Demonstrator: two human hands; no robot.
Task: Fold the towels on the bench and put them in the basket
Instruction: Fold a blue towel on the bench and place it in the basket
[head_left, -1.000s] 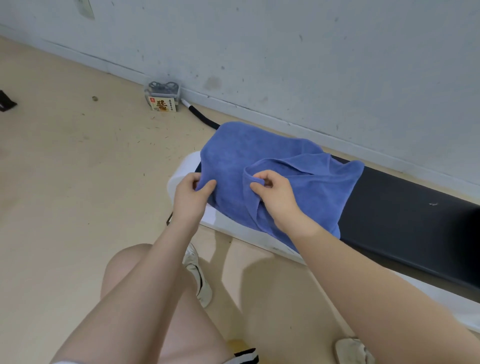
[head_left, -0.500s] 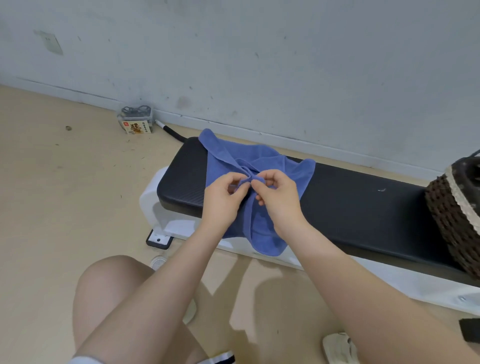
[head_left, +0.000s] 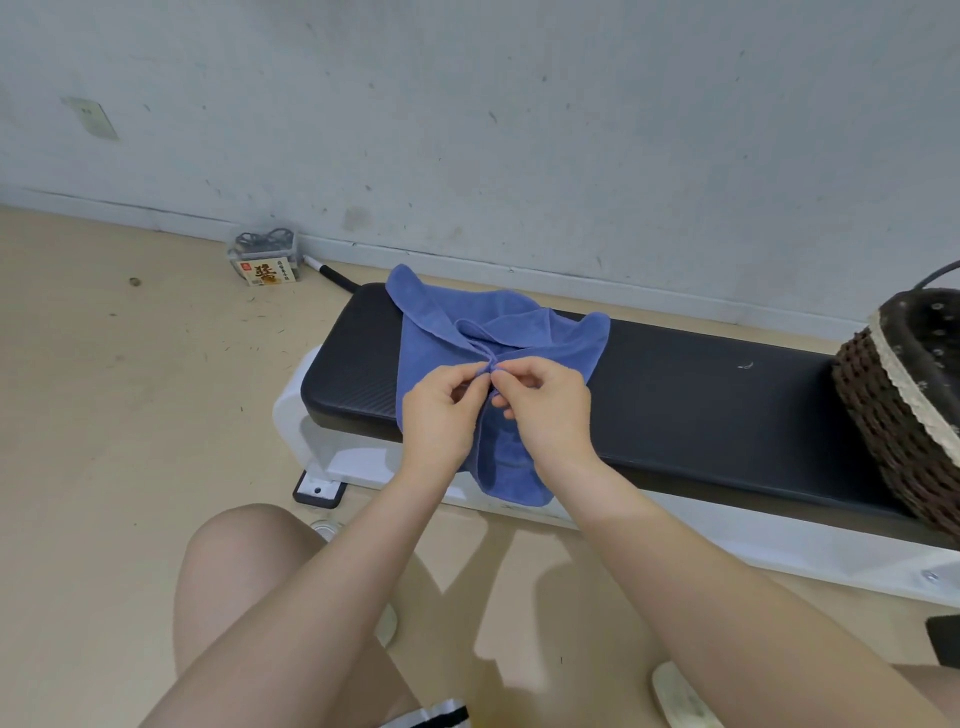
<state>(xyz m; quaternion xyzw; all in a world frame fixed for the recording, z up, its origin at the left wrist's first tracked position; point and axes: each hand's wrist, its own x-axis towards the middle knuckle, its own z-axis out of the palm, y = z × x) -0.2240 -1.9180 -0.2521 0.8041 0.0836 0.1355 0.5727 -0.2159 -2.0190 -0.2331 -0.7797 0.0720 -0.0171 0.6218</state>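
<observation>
Blue towel (head_left: 524, 332), one, on bench (head_left: 701, 410); left hand (head_left: 441, 415), right hand (head_left: 550, 410) fingers pinch its corners; one basket (head_left: 904, 415).

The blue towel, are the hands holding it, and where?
Yes: left hand and right hand pinch the blue towel at bunched edges meeting mid-cloth.

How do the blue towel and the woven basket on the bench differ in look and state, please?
The blue towel is soft and crumpled, draping over the bench's near edge; the basket is stiff, dark brown and woven. The left hand and right hand pinch the towel; nothing touches the basket. Both rest on the bench.
</observation>
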